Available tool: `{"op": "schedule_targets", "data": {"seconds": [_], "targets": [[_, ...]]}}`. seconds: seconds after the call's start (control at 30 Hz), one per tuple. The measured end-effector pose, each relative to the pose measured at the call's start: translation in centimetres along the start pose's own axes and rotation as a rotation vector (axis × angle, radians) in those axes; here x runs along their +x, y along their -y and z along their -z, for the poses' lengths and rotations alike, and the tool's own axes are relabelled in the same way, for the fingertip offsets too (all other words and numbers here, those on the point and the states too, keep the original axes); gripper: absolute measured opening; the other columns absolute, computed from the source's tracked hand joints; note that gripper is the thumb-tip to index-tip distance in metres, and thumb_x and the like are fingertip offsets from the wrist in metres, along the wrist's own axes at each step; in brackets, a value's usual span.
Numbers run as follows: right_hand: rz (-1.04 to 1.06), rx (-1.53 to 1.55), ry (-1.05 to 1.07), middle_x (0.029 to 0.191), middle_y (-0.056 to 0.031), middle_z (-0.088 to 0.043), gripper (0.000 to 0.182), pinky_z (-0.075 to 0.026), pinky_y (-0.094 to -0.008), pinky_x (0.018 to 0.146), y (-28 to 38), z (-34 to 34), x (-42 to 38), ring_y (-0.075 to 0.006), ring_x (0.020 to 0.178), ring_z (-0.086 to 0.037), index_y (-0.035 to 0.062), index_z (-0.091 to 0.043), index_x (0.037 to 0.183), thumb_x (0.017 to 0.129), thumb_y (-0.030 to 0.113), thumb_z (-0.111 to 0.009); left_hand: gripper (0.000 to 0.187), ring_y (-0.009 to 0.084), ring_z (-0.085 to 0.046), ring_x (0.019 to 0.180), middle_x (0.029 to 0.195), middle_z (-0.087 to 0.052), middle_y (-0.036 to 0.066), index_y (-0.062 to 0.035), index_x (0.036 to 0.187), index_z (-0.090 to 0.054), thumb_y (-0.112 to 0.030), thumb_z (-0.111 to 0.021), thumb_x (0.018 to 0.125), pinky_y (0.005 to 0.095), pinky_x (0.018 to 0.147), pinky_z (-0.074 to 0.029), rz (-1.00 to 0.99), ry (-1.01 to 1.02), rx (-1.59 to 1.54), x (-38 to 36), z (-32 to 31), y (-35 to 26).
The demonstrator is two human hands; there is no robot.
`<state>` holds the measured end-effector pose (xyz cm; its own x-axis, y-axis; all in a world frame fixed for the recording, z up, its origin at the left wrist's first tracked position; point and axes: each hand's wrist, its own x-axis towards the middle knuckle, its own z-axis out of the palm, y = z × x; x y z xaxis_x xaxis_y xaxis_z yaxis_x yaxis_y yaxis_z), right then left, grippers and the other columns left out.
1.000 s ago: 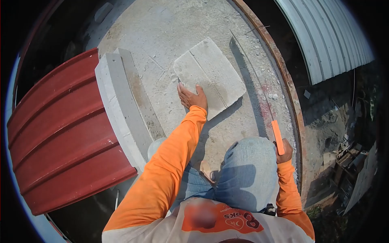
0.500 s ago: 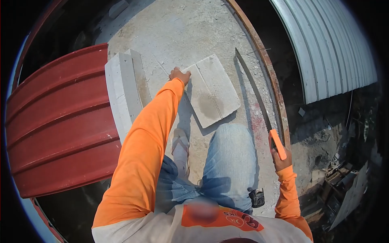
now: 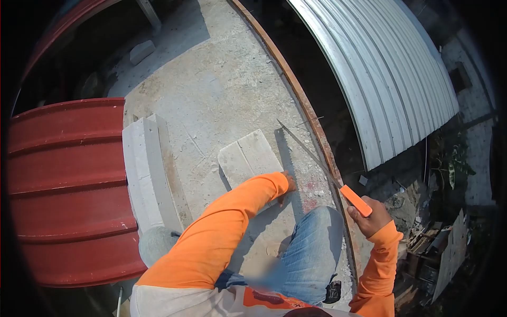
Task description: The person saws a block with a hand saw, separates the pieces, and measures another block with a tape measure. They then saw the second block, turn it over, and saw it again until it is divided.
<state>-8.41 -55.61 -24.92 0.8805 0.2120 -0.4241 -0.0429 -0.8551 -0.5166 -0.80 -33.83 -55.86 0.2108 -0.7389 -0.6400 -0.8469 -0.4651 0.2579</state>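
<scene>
A flat grey concrete block slab (image 3: 248, 156) lies on the concrete floor (image 3: 211, 90). My left hand (image 3: 287, 186) reaches across in an orange sleeve and rests at the slab's near right corner, mostly hidden by the sleeve. My right hand (image 3: 369, 219) grips the orange handle of a hand saw (image 3: 355, 201). Its long thin blade (image 3: 306, 148) points up and left, above the floor beside the slab. My knees in blue jeans are bent below.
A long white block (image 3: 143, 174) lies on its side left of the slab. Red corrugated roofing (image 3: 68, 185) lies at the left, white corrugated roofing (image 3: 380, 68) at the right. A rusty edge strip (image 3: 296, 95) borders the floor; beyond it is a drop with debris (image 3: 438, 243).
My left hand moved from the slab's far left corner to its near right corner. The slab sits lower in view as the camera tilted up. My right hand raised the saw slightly.
</scene>
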Motion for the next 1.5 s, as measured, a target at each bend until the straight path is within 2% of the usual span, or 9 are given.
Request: {"op": "schedule_targets", "data": {"seconds": [0.1, 0.3, 0.5, 0.6, 0.77, 0.97, 1.1, 1.37, 1.5], "targets": [[0.081, 0.012, -0.054, 0.066, -0.0164, -0.051, 0.035, -0.041, -0.0387, 0.059, -0.9, -1.9, -0.7, -0.0324, 0.059, -0.047, -0.0022, -0.056, 0.083, 0.089, 0.031, -0.063, 0.095, 0.0261, -0.042, 0.128, 0.128, -0.054, 0.003, -0.0219, 0.131, -0.052, -0.068, -0.079, 0.052, 0.0488, 0.102, -0.031, -0.013, 0.069, 0.046, 1.2, -1.1, 0.6], [0.000, 0.087, -0.076, 0.076, -0.0231, -0.059, 0.033, -0.045, -0.0471, 0.067, -0.6, -4.1, -1.9, -0.0439, 0.075, -0.058, -0.0011, -0.058, 0.082, 0.087, 0.032, -0.064, 0.085, 0.0240, -0.043, 0.125, 0.125, -0.056, -0.001, -0.0259, 0.124, -0.057, -0.069, -0.078, 0.053, 0.0456, 0.096, -0.035, 0.024, 0.069, 0.114, -1.1, 0.9, 0.4], [0.034, 0.027, -0.065, 0.078, -0.0244, -0.060, 0.031, -0.045, -0.0476, 0.067, -0.1, -4.1, -2.1, -0.0447, 0.076, -0.058, -0.0016, -0.059, 0.084, 0.087, 0.029, -0.064, 0.064, 0.0209, -0.045, 0.119, 0.119, -0.054, -0.003, -0.0249, 0.119, -0.060, -0.059, -0.074, 0.067, 0.0421, 0.093, -0.038, -0.016, -0.160, 0.201, -9.7, 3.1, -0.3], [0.019, 0.046, -0.111, 0.079, -0.0250, -0.062, 0.030, -0.047, -0.0469, 0.067, 0.5, -3.8, -2.0, -0.0453, 0.077, -0.060, -0.0027, -0.060, 0.085, 0.085, 0.027, -0.064, 0.034, 0.0221, -0.046, 0.113, 0.107, -0.052, 0.001, -0.0203, 0.104, -0.061, -0.034, -0.069, 0.074, 0.0426, 0.091, -0.039, -0.084, -0.375, 0.219, -12.9, 0.6, 0.1], [0.133, 0.064, -0.084, 0.076, -0.0252, -0.061, 0.028, -0.047, -0.0455, 0.064, 0.9, -3.6, -1.1, -0.0461, 0.075, -0.060, -0.0032, -0.059, 0.081, 0.084, 0.024, -0.066, 0.037, 0.0307, -0.043, 0.116, 0.103, -0.048, 0.011, -0.0156, 0.097, -0.058, -0.035, -0.074, 0.069, 0.0464, 0.096, -0.036, -0.160, -0.686, 0.204, -21.7, -1.7, -0.8], [0.111, -0.014, -0.039, 0.070, -0.0246, -0.058, 0.031, -0.045, -0.0431, 0.061, 1.3, -2.4, -0.3, -0.0453, 0.069, -0.057, -0.0045, -0.056, 0.079, 0.085, 0.024, -0.066, 0.039, 0.0438, -0.042, 0.122, 0.149, -0.023, 0.026, -0.0101, 0.100, -0.053, -0.034, -0.074, 0.077, 0.0485, 0.100, -0.039, 0.341, -0.963, -0.219, -25.5, 0.8, 4.7], [0.124, -0.068, -0.025, 0.066, -0.0229, -0.053, 0.034, -0.042, -0.0422, 0.058, 2.8, -2.0, -0.4, -0.0435, 0.062, -0.051, -0.0041, -0.052, 0.075, 0.088, 0.025, -0.065, 0.052, 0.0425, -0.046, 0.119, 0.143, -0.033, 0.027, -0.0065, 0.107, -0.050, -0.033, -0.078, 0.073, 0.0434, 0.101, -0.040, 0.780, -1.208, -0.362, -29.6, 0.2, 8.6], [0.212, 0.090, -0.029, 0.063, -0.0164, -0.049, 0.038, -0.040, -0.0390, 0.056, 2.8, -1.7, 0.1, -0.0275, 0.055, -0.045, -0.0035, -0.049, 0.075, 0.089, 0.028, -0.065, 0.097, 0.0361, -0.046, 0.125, 0.134, -0.045, 0.028, 0.0060, 0.138, -0.033, -0.035, -0.082, 0.065, 0.0373, 0.105, -0.038, 1.402, -0.982, -0.831, -38.9, -0.5, 8.4], [0.196, 0.013, 0.012, 0.062, -0.0166, -0.045, 0.040, -0.037, -0.0382, 0.057, 1.4, -1.3, 0.3, -0.0268, 0.057, -0.041, -0.0036, -0.047, 0.074, 0.090, 0.030, -0.063, 0.106, 0.0383, -0.049, 0.122, 0.133, -0.046, 0.028, 0.0076, 0.139, -0.028, -0.036, -0.084, 0.061, 0.0376, 0.104, -0.041, 1.293, -0.823, -0.990, -43.3, -6.0, 8.6]]}}
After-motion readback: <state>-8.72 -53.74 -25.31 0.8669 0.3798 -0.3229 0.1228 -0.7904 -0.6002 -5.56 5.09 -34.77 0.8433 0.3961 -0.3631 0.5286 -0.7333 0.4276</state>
